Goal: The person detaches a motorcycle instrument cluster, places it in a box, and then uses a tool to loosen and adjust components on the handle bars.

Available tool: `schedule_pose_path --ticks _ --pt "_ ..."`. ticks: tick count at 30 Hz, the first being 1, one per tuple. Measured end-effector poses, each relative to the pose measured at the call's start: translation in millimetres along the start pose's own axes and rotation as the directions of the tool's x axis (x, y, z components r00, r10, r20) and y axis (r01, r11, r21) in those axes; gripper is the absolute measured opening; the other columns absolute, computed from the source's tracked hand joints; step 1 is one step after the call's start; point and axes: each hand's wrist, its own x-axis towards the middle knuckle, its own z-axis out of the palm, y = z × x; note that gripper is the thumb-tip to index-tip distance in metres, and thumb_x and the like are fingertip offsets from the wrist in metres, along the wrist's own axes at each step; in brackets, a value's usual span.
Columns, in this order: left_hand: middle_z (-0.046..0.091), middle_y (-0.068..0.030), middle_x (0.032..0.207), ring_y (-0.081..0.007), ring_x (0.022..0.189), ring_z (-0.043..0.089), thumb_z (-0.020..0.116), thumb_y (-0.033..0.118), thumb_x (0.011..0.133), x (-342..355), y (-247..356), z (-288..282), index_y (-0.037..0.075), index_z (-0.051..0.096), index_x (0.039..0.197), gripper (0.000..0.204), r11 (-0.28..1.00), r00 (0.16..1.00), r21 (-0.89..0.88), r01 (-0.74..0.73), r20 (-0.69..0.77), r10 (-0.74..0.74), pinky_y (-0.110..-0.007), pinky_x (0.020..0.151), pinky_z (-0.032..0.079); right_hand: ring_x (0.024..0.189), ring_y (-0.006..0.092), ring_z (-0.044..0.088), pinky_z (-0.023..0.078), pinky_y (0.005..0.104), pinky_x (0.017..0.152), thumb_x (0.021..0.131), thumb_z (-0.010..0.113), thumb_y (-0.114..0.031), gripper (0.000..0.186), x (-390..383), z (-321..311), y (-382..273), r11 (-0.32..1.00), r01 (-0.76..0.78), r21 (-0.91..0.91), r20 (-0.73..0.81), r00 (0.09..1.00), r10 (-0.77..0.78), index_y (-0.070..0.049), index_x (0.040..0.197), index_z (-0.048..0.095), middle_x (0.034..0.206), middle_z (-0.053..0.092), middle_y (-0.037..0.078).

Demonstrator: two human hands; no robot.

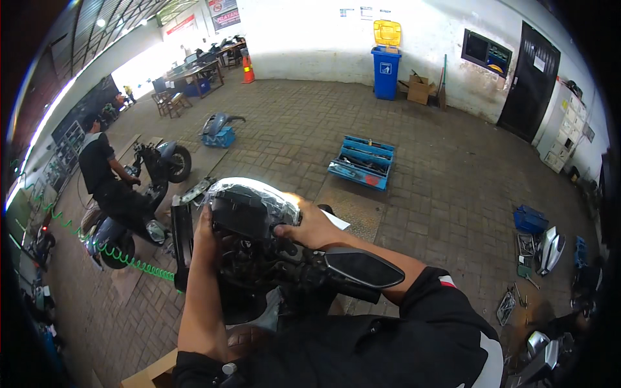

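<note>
And here's the headlamp unit (240, 215), right between the two hands, just ahead of the rider's chest and over the dark handlebar assembly (284, 255)! Left hand (204, 227) cups its left end, right hand (306, 227) grips the right, thumb toward us: neither is nearer, both are touching. Its long axis runs crosswise, hand to hand, the clear shell bulging away. Whether it's seated or lifted, I can't tell from here. The mirror (365, 268) juts close beneath the right forearm.

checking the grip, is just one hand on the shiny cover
No, the left hand and right hand hold the shiny cover from both sides.
</note>
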Motion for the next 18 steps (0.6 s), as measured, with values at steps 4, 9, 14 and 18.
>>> schedule_pose_path --ticks 4,9,14,18 --pt "0.057 -0.0145 0.124 -0.0297 0.103 0.063 0.045 0.06 0.094 11 -4 -2 0.009 0.04 0.139 0.068 0.996 0.998 -0.051 0.07 0.004 -0.07 -0.045 0.081 0.055 0.13 0.0369 0.045 0.035 0.0419 0.108 0.074 0.079 -0.048 0.1 7 7 13 0.986 -0.064 0.153 -0.073 0.994 0.076 -0.008 0.148 0.026 0.137 0.047 0.027" --pt "0.056 -0.013 0.124 -0.0266 0.099 0.063 0.048 0.058 0.094 8 0 12 0.01 0.039 0.14 0.066 0.979 0.992 0.19 -0.073 -0.09 0.092 -0.041 0.075 0.054 0.136 0.0352 0.037 0.029 0.0401 0.112 0.079 0.079 -0.037 0.105 5 13 20 0.948 -0.007 0.319 -0.063 0.998 0.028 -0.01 0.153 0.009 0.143 0.04 0.026" --pt "0.057 -0.0089 0.118 -0.0211 0.094 0.062 0.048 0.054 0.096 12 -2 5 0.011 0.042 0.138 0.06 0.974 0.996 0.217 -0.069 -0.041 0.08 -0.037 0.072 0.053 0.141 0.0359 0.026 0.022 0.0413 0.116 0.071 0.085 -0.028 0.125 -1 20 22 0.973 0.014 0.229 -0.072 0.997 0.003 -0.014 0.153 -0.008 0.151 0.025 0.027" --pt "0.059 -0.0082 0.115 -0.02 0.093 0.062 0.047 0.055 0.096 22 -9 -1 0.009 0.047 0.134 0.059 0.977 0.998 0.203 -0.061 -0.002 0.062 -0.037 0.071 0.053 0.143 0.0372 0.024 0.021 0.042 0.117 0.065 0.088 -0.027 0.135 -7 23 22 0.981 0.021 0.194 -0.101 0.995 -0.001 -0.016 0.153 -0.014 0.153 0.021 0.028"
